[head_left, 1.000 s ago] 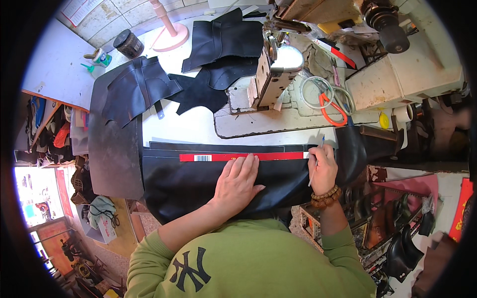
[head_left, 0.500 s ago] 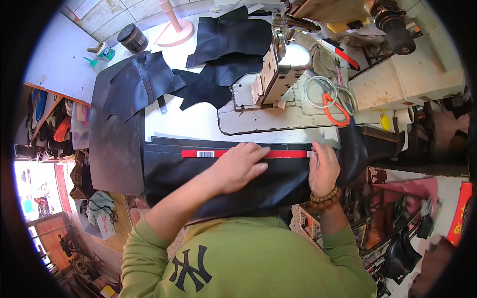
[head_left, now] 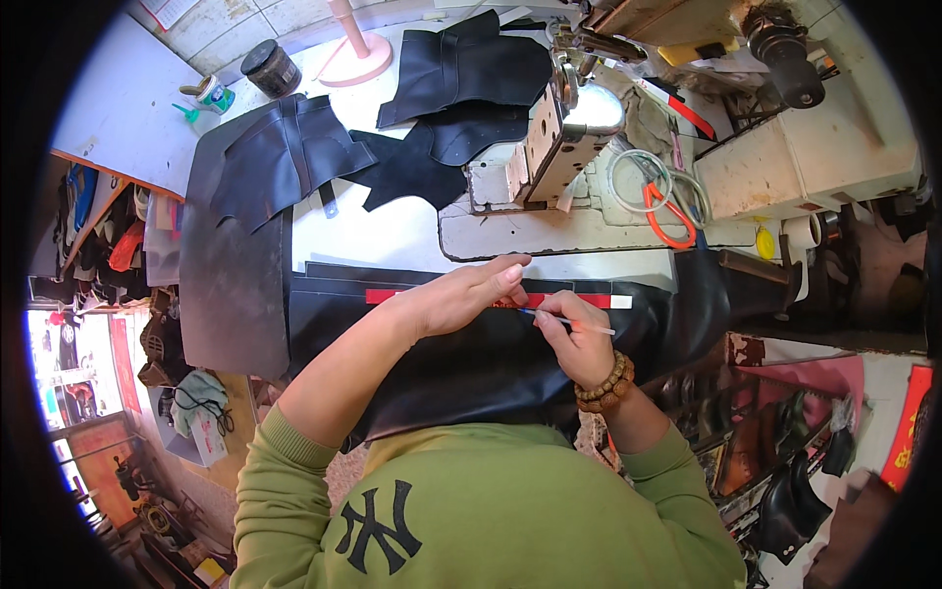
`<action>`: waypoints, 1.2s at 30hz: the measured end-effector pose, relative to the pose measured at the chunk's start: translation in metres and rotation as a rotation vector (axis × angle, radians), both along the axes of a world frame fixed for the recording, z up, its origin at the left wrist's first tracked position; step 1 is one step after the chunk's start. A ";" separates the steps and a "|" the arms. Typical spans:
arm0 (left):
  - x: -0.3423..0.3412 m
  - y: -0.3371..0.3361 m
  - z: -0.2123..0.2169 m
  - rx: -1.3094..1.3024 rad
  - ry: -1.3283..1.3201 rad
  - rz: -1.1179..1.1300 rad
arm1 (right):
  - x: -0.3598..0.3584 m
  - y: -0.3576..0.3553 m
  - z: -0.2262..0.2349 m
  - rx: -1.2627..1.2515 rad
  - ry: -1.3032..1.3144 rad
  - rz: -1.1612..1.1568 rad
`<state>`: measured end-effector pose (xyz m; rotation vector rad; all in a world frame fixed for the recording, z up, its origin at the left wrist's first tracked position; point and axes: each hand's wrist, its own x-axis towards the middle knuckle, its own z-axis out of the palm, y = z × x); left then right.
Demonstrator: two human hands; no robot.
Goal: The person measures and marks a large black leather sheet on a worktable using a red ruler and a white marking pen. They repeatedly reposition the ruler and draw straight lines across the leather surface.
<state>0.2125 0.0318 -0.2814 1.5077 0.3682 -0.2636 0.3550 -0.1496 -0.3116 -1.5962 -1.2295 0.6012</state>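
Red ruler (head_left: pixel 589 299) lies under left hand's fingers (head_left: pixel 500 280).

You are working in bright, even daylight that leaves only soft, short shadows under your hands, with a mild sheen on the black leather sheet (head_left: pixel 235 285) and a bright glare spot on the metal head of the sewing machine (head_left: pixel 589 103). The centre is sharp, while the fisheye lens bends straight edges and squeezes detail toward the rim, which ends in a black circular border. At far left the doorway area is washed out and slightly soft.
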 end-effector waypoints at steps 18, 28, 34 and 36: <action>0.016 -0.026 0.004 0.752 -0.036 -0.210 | 0.048 -0.027 0.002 -0.095 -0.169 -0.192; 0.042 -0.080 -0.002 1.421 -0.028 -0.378 | 0.072 -0.043 0.002 -0.075 -0.170 -0.243; 0.055 -0.091 -0.002 1.526 0.055 -0.486 | 0.074 -0.043 0.002 -0.067 -0.192 -0.255; 0.057 -0.094 -0.002 1.531 0.089 -0.520 | 0.074 -0.043 0.002 -0.065 -0.193 -0.260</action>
